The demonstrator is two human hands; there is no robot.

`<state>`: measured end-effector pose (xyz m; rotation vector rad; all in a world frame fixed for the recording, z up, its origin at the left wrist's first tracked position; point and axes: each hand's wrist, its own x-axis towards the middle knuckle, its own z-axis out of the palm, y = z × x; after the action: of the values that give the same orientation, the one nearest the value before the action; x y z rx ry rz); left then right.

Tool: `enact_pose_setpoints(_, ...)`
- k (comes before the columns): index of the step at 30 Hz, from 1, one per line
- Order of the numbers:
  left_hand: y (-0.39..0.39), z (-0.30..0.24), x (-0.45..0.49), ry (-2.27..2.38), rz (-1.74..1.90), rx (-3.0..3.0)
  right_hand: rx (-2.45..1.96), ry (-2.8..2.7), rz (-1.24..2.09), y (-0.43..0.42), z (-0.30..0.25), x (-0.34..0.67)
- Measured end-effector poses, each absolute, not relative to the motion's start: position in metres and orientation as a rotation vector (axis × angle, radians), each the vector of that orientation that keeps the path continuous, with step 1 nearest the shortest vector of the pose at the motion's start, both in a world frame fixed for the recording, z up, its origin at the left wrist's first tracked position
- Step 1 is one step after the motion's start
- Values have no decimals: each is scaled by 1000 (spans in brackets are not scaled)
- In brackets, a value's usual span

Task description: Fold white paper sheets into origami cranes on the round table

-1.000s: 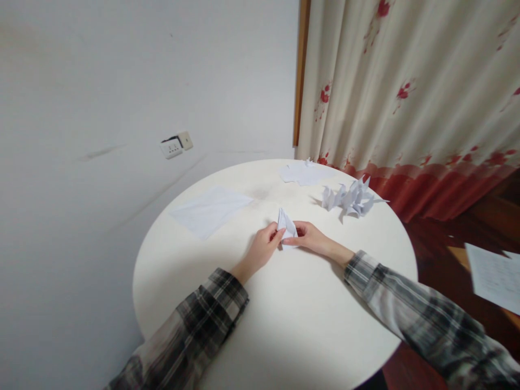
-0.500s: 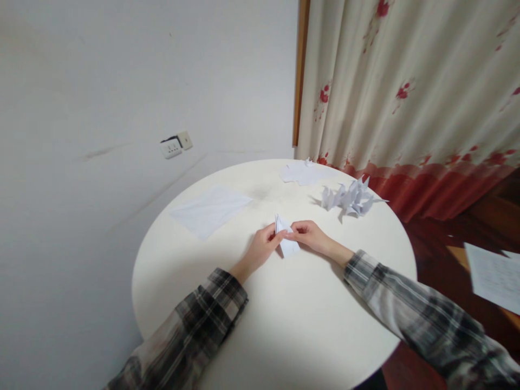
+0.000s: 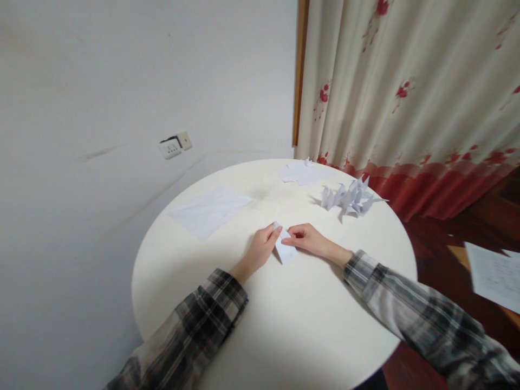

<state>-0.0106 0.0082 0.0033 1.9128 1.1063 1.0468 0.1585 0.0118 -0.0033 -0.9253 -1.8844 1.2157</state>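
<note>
A small folded piece of white paper (image 3: 286,252) is held between my two hands over the middle of the round table. My left hand (image 3: 262,248) pinches its upper left edge, with the thumb across the front near the top. From the other side my right hand (image 3: 306,239) grips it, the thumb lying on the front face and the other fingers curled, partly hidden behind the paper. The lower end of the paper points down toward me.
Several folded paper cranes (image 3: 352,198) stand grouped at the table's right. A flat paper sheet (image 3: 211,210) lies at the left, and more sheets (image 3: 303,173) lie at the far edge. Beyond the white table (image 3: 260,336) are a wall and a curtain (image 3: 390,108).
The folded paper has turned, so its layered top points no longer stand up and a flatter face shows. My right thumb has slid lower on it.
</note>
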Motion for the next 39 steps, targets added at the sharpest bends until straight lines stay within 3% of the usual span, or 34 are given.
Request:
enact_pose_setpoints(12, 5, 7, -11, 1113, 1119, 1877, -855, -1878, 1426, 10, 0, 159)
enact_pose_setpoints(39, 11, 3, -13, 1127, 1052, 1831, -904, -1702, 1402, 12, -2, 156)
